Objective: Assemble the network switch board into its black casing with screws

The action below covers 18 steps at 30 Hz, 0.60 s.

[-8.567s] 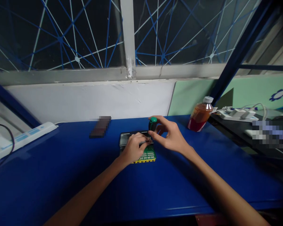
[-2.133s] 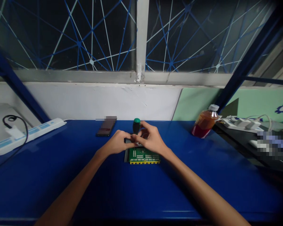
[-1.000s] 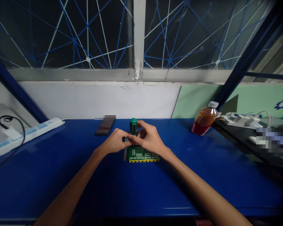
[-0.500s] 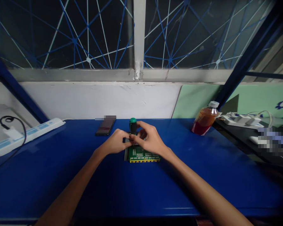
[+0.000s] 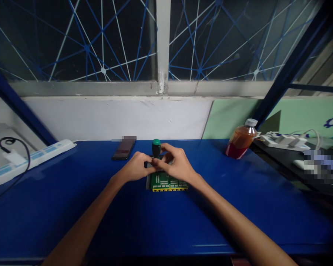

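A green circuit board (image 5: 166, 181) with a yellow strip along its near edge lies on the blue table (image 5: 122, 229). Above its far left part a screwdriver (image 5: 156, 148) with a green and black handle stands upright. My right hand (image 5: 177, 162) is closed around the lower handle from the right, thumb and fingers bent. From the left, my left hand (image 5: 137, 166) reaches in with its fingertips pinched near the screwdriver's lower part. The fingertips of both hands meet there and hide the shaft and tip, so what my left fingers pinch cannot be made out.
A dark phone (image 5: 124, 148) lies behind my left hand. At the left is a white power strip (image 5: 44, 159) with a black cable. A bottle (image 5: 241, 140) of reddish drink stands at the back right, beside another power strip (image 5: 285, 142).
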{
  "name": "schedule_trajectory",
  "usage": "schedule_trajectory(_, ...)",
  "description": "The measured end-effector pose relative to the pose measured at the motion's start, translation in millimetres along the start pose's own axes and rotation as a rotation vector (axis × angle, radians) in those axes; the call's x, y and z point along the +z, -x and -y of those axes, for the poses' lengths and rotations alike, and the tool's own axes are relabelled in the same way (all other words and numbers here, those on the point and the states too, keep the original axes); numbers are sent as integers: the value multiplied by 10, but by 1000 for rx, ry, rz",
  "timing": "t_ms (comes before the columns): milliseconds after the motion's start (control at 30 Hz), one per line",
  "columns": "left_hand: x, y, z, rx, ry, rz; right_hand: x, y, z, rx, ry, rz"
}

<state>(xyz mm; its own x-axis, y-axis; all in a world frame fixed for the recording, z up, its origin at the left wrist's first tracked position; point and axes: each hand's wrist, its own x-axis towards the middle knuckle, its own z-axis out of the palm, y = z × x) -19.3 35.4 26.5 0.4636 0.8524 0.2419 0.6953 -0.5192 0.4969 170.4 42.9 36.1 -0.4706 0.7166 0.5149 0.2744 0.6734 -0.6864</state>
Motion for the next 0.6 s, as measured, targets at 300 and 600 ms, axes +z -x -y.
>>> schedule_trajectory(300, 5, -4, -18, -2, 6, -28, 9, 15, 12, -10, 135, -45)
schedule_trajectory(600, -2, 7, -48, 29, 64, 14, -27, -2, 48, 16, 3, -9)
